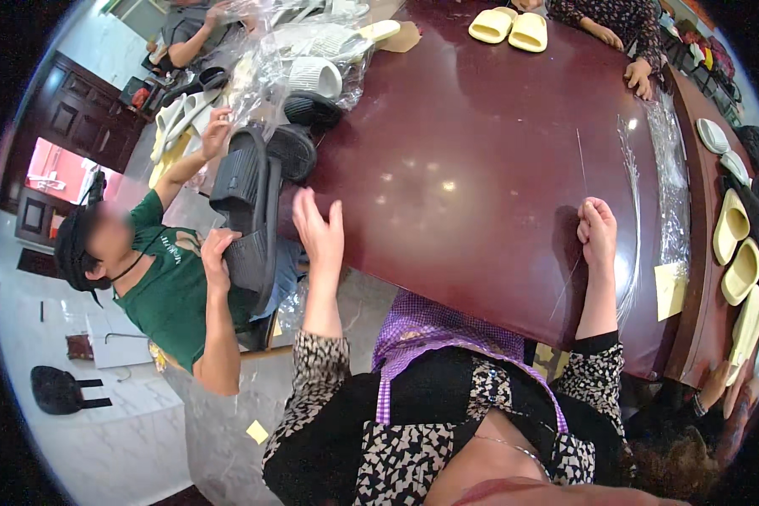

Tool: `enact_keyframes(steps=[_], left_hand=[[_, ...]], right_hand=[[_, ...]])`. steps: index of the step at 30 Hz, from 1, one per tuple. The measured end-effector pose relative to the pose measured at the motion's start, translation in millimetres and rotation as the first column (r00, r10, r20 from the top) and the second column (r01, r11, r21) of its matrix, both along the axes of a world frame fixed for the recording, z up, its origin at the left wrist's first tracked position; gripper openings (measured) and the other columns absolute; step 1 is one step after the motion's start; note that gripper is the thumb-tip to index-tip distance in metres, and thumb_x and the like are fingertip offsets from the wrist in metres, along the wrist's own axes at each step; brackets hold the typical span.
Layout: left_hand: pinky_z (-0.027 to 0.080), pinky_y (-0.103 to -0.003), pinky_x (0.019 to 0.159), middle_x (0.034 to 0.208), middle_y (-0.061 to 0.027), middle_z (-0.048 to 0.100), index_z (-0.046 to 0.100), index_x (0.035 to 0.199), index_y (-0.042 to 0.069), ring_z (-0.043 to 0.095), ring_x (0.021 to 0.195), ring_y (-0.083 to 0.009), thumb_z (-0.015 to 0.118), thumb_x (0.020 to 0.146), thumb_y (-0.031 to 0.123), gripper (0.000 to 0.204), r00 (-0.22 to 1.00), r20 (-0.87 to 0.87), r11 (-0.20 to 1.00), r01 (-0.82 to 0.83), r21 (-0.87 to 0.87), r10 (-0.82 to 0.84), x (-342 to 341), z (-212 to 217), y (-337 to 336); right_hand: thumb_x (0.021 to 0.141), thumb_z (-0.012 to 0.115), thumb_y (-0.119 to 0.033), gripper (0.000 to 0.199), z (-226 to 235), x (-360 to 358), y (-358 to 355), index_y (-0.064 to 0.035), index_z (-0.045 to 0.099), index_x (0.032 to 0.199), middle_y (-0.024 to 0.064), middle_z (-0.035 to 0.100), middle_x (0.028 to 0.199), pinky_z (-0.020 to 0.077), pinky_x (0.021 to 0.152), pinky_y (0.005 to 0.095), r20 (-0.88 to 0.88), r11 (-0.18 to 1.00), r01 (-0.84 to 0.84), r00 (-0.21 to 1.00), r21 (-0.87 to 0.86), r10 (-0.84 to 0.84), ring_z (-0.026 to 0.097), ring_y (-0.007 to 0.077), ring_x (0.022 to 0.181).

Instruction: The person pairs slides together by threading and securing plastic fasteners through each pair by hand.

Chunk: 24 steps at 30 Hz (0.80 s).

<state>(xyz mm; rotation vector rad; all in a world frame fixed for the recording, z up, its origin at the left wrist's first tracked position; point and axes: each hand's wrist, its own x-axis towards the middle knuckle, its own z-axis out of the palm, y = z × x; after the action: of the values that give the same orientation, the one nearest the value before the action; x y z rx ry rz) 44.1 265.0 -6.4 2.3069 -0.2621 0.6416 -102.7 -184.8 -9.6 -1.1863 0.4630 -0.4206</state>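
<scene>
My left hand [319, 229] is raised at the table's left edge, fingers apart and holding nothing. Just left of it are dark grey slide sandals [260, 221], upright and gripped by a co-worker's hand [217, 255]. My right hand [597, 229] is closed in a pinch over the right part of the table. A thin wire-like strand [581, 160] runs through its fingers, reaching up past the fist and down towards the near edge. Beside that hand lies a bundle of similar pale strands [635, 219].
The dark red table [472, 152] has yellow slides [509, 29] at its far side, near another person's hands [639, 78]. Clear plastic bags [673, 185] lie along the right. Slides and plastic heap up [314, 76] at far left. More yellow slides [740, 270] stand beyond the right ledge.
</scene>
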Motion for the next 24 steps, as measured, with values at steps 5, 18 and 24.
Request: enact_keyframes(steps=[5, 18, 24], left_hand=[[0.037, -0.047, 0.095, 0.137, -0.0235, 0.029, 0.027, 0.134, 0.001, 0.032, 0.122, -0.0416, 0.069, 0.076, 0.028, 0.077, 0.922, 0.106, 0.846, -0.384, 0.369, 0.372, 68, 8, -4], [0.043, -0.044, 0.086, 0.115, -0.0272, 0.052, 0.04, 0.124, -0.003, 0.054, 0.099, -0.0429, 0.064, 0.077, 0.016, 0.056, 0.947, 0.132, 0.91, -0.317, 0.265, 0.292, 125, 36, 19], [0.046, -0.042, 0.078, 0.096, -0.025, 0.062, 0.053, 0.104, -0.01, 0.06, 0.087, -0.0374, 0.052, 0.083, 0.012, 0.03, 0.931, 0.276, 0.954, -0.174, -0.245, 0.241, 106, 139, -13]], right_hand=[[0.09, 0.052, -0.012, 0.006, -1, 1, 1, -0.0064, 0.053, 0.088, 0.0011, 0.052, 0.071, 0.0252, 0.035, 0.0177, 0.015, 0.999, 0.023, 1.0, 0.03, -0.023, 0.033, 0.0024, 0.041], [0.09, 0.052, -0.012, 0.006, 1, 5, 4, -0.0055, 0.053, 0.089, 0.0019, 0.052, 0.071, 0.026, 0.035, 0.0172, -0.008, 0.999, 0.009, 1.0, 0.034, -0.009, 0.034, 0.0022, 0.041], [0.09, 0.051, -0.012, 0.007, -1, 1, -2, -0.0056, 0.052, 0.089, 0.0021, 0.051, 0.071, 0.0253, 0.035, 0.0168, -0.013, 1.0, 0.021, 1.0, 0.012, -0.021, 0.033, 0.0021, 0.04]])
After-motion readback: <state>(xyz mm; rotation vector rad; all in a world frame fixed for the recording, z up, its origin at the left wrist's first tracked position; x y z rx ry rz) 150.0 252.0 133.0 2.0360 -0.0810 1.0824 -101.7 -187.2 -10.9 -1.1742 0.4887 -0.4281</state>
